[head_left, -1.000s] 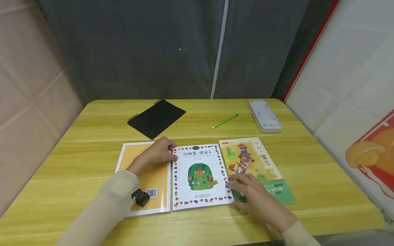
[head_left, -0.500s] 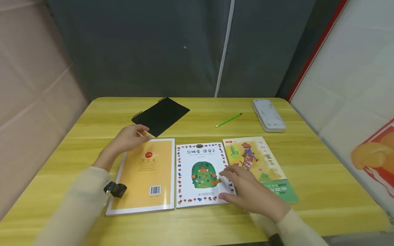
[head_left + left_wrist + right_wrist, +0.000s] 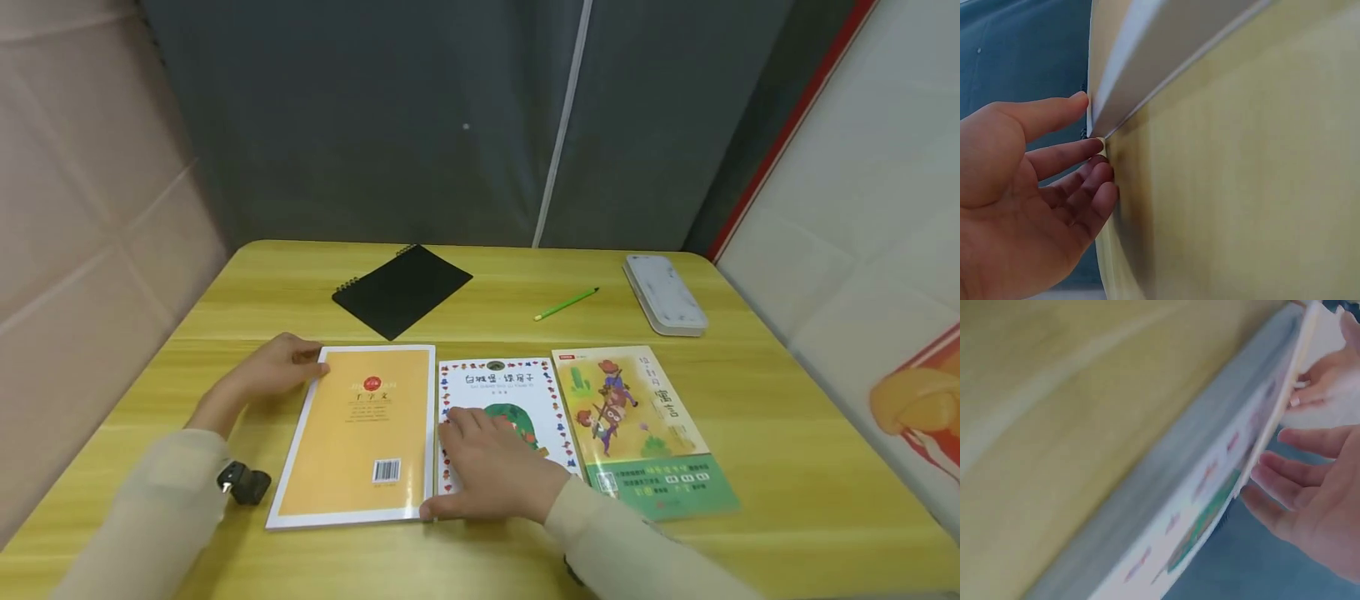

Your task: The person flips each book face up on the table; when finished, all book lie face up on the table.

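An orange book (image 3: 371,446) with a white border and a barcode lies on the table, slightly slanted. At its far left corner is my left hand (image 3: 273,367); the thumb and fingertips touch the book's edge, with the fingers gently bent in the left wrist view. My right hand (image 3: 491,467) reaches over the white picture book (image 3: 510,375), covering its lower left part. The right thumb is at the orange book's near right corner, and the fingertips are close to that book's right edge. In the right wrist view the right fingers (image 3: 1316,440) are spread and nearly straight.
A fable book (image 3: 641,417) with a green lower band lies right of the white one. Farther back on the wooden table (image 3: 780,475) are a black spiral notebook (image 3: 405,292), a green pencil (image 3: 566,304) and a marbled pencil case (image 3: 666,296). A dark curtain (image 3: 360,125) hangs behind.
My left hand has moved left from the white book's corner to the orange book's far left corner. My right hand has moved left from the white book's right edge toward the orange book.
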Demonstrator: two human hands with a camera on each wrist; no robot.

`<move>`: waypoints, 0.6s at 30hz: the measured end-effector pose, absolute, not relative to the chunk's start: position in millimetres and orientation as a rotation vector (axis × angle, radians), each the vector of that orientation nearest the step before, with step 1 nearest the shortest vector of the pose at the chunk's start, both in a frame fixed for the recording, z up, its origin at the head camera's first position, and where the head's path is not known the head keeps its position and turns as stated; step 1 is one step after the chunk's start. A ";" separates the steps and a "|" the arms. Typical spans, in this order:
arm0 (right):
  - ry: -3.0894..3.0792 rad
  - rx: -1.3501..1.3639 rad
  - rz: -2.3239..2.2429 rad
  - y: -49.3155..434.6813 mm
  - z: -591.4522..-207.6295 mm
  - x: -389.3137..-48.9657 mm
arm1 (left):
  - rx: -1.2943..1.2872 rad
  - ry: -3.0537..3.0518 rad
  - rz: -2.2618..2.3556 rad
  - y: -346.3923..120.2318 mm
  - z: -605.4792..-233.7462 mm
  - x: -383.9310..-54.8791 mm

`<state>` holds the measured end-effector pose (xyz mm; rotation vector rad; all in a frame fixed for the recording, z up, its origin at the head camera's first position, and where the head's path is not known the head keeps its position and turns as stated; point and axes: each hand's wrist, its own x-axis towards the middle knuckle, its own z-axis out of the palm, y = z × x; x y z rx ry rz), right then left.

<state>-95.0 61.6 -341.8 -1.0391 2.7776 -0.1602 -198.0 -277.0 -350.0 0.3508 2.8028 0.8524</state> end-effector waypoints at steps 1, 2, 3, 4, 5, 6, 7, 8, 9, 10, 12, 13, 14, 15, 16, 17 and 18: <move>2.777 -1.037 -0.123 58.2 -343.5 -94.3 | 0.362 2.802 0.867 -277.5 -351.7 -197.4; 2.779 -1.041 -0.090 55.3 -345.4 -93.7 | 0.361 2.806 0.877 -277.6 -352.8 -197.1; 2.790 -1.053 -0.048 52.9 -346.8 -93.1 | 0.377 2.812 0.889 -277.6 -353.1 -197.0; 2.802 -1.063 -0.010 51.3 -348.3 -92.6 | 0.380 2.815 0.896 -276.5 -353.3 -197.4; 2.814 -1.076 0.023 50.0 -349.7 -92.1 | 0.380 2.816 0.900 -275.1 -352.9 -197.5; 2.826 -1.088 0.055 48.9 -350.6 -91.5 | 0.370 2.817 0.902 -273.8 -352.1 -197.7; 2.838 -1.099 0.080 48.1 -351.3 -90.9 | 0.366 2.818 0.903 -272.8 -351.0 -198.3; 2.851 -1.112 0.112 47.3 -352.1 -90.4 | 0.341 2.809 0.908 -271.8 -349.9 -198.8; 2.859 -1.119 0.134 46.6 -352.0 -89.9 | 0.310 2.794 0.918 -270.5 -349.0 -199.2; 2.863 -1.119 0.147 45.9 -352.1 -89.5 | 0.262 2.773 0.928 -269.3 -347.9 -199.6; 2.863 -1.117 0.164 44.8 -351.5 -88.8 | 0.169 2.745 0.934 -268.1 -345.3 -200.7; 2.862 -1.114 0.167 44.3 -351.2 -88.6 | 0.125 2.733 0.946 -267.6 -344.4 -201.7; 2.860 -1.110 0.163 44.0 -351.0 -88.3 | 0.080 2.723 0.963 -266.9 -343.9 -202.4; 2.857 -1.105 0.155 43.7 -350.7 -88.2 | 0.045 2.721 0.981 -266.8 -343.7 -203.1; 2.855 -1.103 0.148 43.5 -350.7 -88.1 | 0.013 2.714 1.017 -266.8 -344.0 -203.9; 2.855 -1.102 0.144 43.4 -350.8 -88.0 | -0.020 2.699 1.062 -267.0 -344.5 -204.6; 2.854 -1.101 0.138 43.3 -350.9 -88.0 | -0.051 2.678 1.117 -267.1 -345.5 -205.3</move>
